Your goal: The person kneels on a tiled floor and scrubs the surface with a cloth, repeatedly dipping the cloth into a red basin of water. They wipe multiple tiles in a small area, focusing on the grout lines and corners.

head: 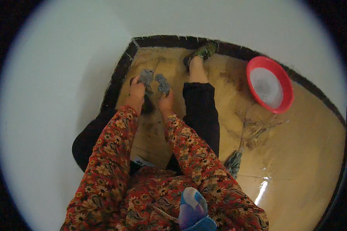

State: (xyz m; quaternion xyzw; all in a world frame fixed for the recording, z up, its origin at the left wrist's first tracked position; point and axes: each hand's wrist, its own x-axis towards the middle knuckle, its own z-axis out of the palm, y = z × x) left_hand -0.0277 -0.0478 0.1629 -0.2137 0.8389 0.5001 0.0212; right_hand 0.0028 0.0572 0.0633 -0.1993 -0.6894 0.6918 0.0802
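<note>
My left hand (136, 93) grips a bunched grey cloth (146, 77) low over the tan floor, in the corner of the room. Just right of it, a crumpled, rough-textured grey wad (162, 83) is held in my right hand (166, 102); whether it is cloth or a scrubbing pad cannot be told. A small gap separates the two grey pieces. Beneath my left wrist lies a dark shape (148, 105), too dim to make out. Both arms reach forward between my bent legs.
A red plastic basin (289, 99) of whitish, sudsy water stands by the wall at right. Dark skirting (167, 42) borders the floor (292, 150), which has wet, dirty smears. A grey-green cloth (233, 164) lies beside my right arm. My right shoe (205, 52) is against the skirting.
</note>
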